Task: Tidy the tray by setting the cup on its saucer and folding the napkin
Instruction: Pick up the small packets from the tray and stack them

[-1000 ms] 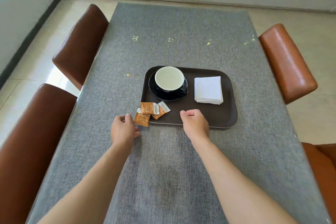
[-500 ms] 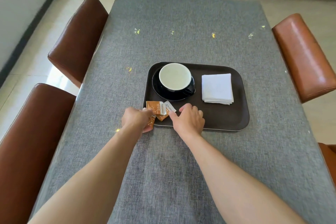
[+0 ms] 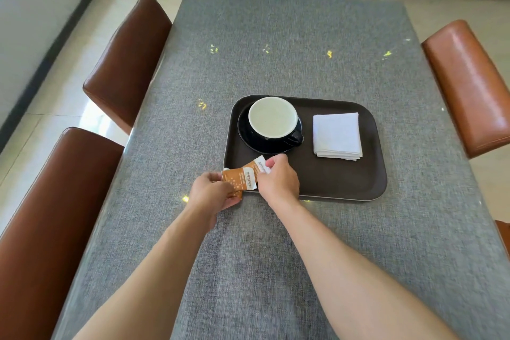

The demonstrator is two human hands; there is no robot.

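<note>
fingers (image 3: 271, 160) of both hands pinch orange packets (image 3: 242, 178), print too blurry to read.

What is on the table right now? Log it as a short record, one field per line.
surface: grey table with brown chairs at its sides
tray: dark brown tray, near the front centre
cup: black cup on its black saucer, at the tray's left
napkin: white napkin, folded, at the tray's right
packets: orange packets at the tray's near left corner
left hand: left hand holds packets
right hand: right hand pinches a packet's white end
</note>
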